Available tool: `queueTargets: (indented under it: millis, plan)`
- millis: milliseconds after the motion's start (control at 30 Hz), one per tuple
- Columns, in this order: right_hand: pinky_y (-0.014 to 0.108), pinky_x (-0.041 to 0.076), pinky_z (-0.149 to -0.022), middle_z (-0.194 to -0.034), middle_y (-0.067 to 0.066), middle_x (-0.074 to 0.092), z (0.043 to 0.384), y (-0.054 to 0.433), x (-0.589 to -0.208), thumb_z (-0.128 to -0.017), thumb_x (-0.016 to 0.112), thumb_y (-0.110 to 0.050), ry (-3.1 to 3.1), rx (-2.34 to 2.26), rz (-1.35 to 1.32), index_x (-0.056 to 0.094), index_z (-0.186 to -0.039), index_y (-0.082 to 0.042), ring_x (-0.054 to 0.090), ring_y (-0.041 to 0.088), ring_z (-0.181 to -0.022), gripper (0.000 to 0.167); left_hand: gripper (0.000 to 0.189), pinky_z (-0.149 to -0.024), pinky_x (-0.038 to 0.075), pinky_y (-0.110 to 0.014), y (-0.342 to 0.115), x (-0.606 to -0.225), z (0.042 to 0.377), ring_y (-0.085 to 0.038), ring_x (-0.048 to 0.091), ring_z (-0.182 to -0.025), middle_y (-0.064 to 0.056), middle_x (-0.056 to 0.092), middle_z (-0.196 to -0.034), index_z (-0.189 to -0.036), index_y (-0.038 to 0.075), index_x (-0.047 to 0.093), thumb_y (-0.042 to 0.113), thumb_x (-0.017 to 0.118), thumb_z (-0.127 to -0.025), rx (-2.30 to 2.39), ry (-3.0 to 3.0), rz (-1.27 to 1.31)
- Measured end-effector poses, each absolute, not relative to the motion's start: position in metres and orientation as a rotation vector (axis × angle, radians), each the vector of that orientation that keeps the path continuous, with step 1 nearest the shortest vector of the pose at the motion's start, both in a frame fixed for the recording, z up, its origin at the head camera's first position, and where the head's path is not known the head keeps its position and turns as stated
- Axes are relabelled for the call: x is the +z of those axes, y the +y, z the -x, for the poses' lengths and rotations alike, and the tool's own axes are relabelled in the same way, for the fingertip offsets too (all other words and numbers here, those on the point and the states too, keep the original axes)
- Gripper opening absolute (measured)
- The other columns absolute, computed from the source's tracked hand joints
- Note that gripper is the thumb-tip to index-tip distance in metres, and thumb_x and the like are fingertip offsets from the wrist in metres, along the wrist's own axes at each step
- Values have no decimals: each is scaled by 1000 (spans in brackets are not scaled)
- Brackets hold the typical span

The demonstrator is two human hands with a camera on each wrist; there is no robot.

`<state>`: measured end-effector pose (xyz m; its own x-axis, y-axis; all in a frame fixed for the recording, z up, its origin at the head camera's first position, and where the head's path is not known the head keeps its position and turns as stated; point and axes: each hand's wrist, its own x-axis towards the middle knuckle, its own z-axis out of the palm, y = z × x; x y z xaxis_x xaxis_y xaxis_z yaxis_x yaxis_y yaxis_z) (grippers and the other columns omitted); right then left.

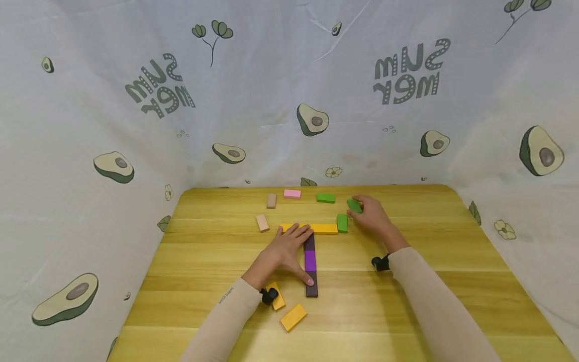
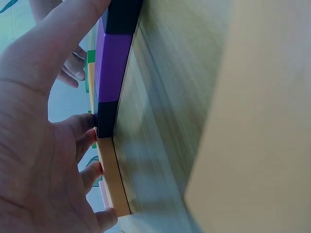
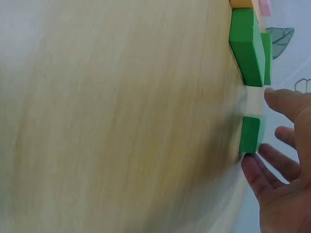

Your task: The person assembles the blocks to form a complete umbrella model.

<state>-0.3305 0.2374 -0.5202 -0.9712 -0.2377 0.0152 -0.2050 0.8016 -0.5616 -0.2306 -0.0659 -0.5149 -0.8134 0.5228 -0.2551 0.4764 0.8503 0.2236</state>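
My left hand (image 1: 285, 251) is spread flat over the blocks. Its fingertips touch a yellow-orange bar (image 1: 323, 229), and the thumb rests on the lower dark block (image 1: 311, 289). A purple block (image 1: 309, 260) lies between this and an upper dark block (image 1: 309, 242), forming a strip below the bar. At the back right, my right hand (image 1: 373, 218) is around a tilted green block (image 1: 355, 205). In the right wrist view, fingertips touch one end of that green block (image 3: 250, 134), while the thumb stands apart from it. Another green block (image 1: 342, 223) abuts the bar's right end.
A third green block (image 1: 325, 198) and a pink block (image 1: 292, 193) lie at the back. Two beige blocks (image 1: 271, 201) (image 1: 262, 222) are left of them. Near the left wrist lie two yellow-orange blocks (image 1: 293, 318) (image 1: 277, 296). A printed curtain (image 1: 271, 120) hangs behind the wooden table (image 1: 194, 281).
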Motion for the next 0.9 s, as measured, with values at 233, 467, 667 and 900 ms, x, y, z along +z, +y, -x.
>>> queueTargets:
  millis: [233,467,667,900]
  plan:
    - [60,49,-102,-144,37,48,331,234,-521,-101,62,-27,2950,-882,268,39,-151,12,52,47,-123,67,144,-129,6,-61,-65,-515,231,-22,3,-163,11,6,-175,-168,30,11,86,81,-55,206,2715,-751]
    - [57,51,-99,-139,33,57,333,233,-523,-102,61,-21,2960,-899,252,53,-143,10,57,44,-120,52,144,-129,7,-62,-66,-516,231,-22,3,-163,11,6,-175,-168,30,11,86,80,-55,191,2721,-751]
    - [55,54,-96,-139,28,59,334,232,-520,-102,60,-22,2940,-946,212,59,-141,3,58,43,-121,46,143,-129,7,-62,-66,-514,230,-23,4,-163,10,7,-175,-168,29,12,85,81,-55,207,2718,-750]
    - [54,55,-95,-138,27,61,335,225,-517,-101,60,-21,2956,-946,234,64,-137,1,60,42,-119,42,144,-129,8,-62,-67,-517,232,-23,4,-163,10,6,-175,-168,30,12,87,80,-54,194,2726,-757]
